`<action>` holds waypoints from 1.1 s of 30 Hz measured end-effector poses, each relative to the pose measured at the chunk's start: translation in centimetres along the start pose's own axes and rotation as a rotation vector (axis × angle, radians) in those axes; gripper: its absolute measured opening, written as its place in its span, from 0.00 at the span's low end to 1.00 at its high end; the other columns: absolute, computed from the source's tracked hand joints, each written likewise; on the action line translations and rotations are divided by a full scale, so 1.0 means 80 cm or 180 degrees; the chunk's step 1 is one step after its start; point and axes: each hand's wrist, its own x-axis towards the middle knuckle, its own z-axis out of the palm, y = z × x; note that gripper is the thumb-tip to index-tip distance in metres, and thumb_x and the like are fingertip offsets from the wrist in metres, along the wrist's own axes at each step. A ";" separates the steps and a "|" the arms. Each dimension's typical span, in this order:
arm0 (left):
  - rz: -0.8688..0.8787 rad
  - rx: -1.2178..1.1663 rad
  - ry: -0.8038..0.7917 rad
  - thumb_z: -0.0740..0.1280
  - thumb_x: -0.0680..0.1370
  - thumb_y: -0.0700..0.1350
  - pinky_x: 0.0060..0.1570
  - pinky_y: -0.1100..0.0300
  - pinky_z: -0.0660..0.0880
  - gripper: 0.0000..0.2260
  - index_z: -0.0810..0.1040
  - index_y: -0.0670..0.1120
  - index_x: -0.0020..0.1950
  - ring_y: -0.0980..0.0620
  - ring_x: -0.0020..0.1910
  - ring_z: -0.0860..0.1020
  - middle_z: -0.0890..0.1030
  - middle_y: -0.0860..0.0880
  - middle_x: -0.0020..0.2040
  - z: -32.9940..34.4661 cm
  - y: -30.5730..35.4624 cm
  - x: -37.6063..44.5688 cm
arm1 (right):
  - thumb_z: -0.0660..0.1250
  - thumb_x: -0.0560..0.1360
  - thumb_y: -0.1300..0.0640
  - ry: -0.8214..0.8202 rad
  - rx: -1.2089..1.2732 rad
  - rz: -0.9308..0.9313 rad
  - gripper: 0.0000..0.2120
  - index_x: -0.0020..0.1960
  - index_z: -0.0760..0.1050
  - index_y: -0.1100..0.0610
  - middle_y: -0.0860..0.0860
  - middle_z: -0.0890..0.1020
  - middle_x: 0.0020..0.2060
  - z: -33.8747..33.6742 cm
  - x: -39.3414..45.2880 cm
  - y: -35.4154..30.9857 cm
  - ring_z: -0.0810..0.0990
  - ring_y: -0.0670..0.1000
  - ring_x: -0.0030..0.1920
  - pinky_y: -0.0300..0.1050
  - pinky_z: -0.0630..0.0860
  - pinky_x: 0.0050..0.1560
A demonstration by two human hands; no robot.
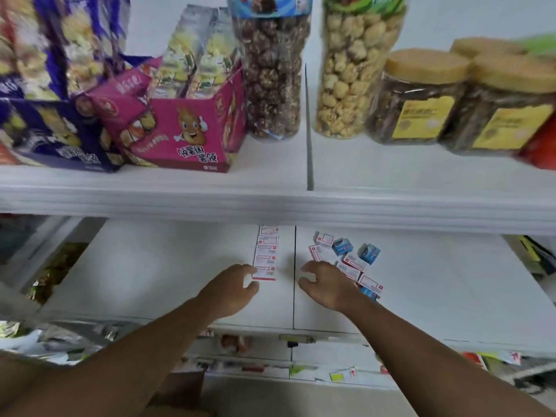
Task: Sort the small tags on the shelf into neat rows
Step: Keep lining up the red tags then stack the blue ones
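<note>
Left hand, fingers loosely curled, touching nearest tag of neat row on shelf. Right hand, relaxed, over loose pile. Probably light, thin, slippery: pinch by edges.

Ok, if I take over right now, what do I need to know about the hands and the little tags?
Left hand: fingers curled at the near end of the neat row of tags, touching the nearest tag; whether it grips is unclear.
Right hand: fingers loosely curled, over the near edge of the loose pile; nothing seen held.
Done: one straight row of white-and-red tags, left of the shelf seam.
Left: the jumbled pile right of the seam, white-and-red tags plus some small blue ones, still needs lining up.
</note>
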 end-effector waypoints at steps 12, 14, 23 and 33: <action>-0.0149 0.1139 0.0225 0.59 0.85 0.57 0.67 0.51 0.74 0.21 0.71 0.56 0.78 0.50 0.70 0.75 0.73 0.53 0.75 -0.004 0.091 -0.045 | 0.64 0.80 0.44 0.0140 -0.0971 -0.0458 0.19 0.68 0.78 0.47 0.51 0.80 0.64 -0.057 -0.041 0.027 0.79 0.56 0.63 0.51 0.78 0.59; -0.0167 0.1154 0.0230 0.59 0.85 0.57 0.67 0.50 0.74 0.22 0.70 0.56 0.79 0.50 0.70 0.75 0.73 0.53 0.75 0.004 0.102 -0.054 | 0.64 0.79 0.44 0.0113 -0.1020 -0.0499 0.19 0.68 0.77 0.47 0.50 0.80 0.65 -0.057 -0.047 0.034 0.79 0.56 0.63 0.52 0.78 0.59; 0.0040 0.1336 0.0325 0.59 0.85 0.57 0.68 0.48 0.74 0.21 0.71 0.56 0.78 0.49 0.70 0.75 0.73 0.52 0.76 0.012 0.131 -0.090 | 0.65 0.79 0.43 0.0195 -0.1137 -0.0439 0.20 0.69 0.76 0.46 0.51 0.80 0.65 -0.067 -0.088 0.036 0.79 0.56 0.63 0.53 0.79 0.60; 0.0625 0.1236 0.0288 0.60 0.84 0.56 0.62 0.49 0.77 0.20 0.76 0.54 0.74 0.48 0.65 0.78 0.78 0.52 0.69 0.053 0.155 -0.131 | 0.66 0.78 0.43 0.0320 -0.1280 -0.0039 0.20 0.69 0.77 0.45 0.49 0.81 0.64 -0.048 -0.175 0.059 0.80 0.54 0.61 0.50 0.80 0.58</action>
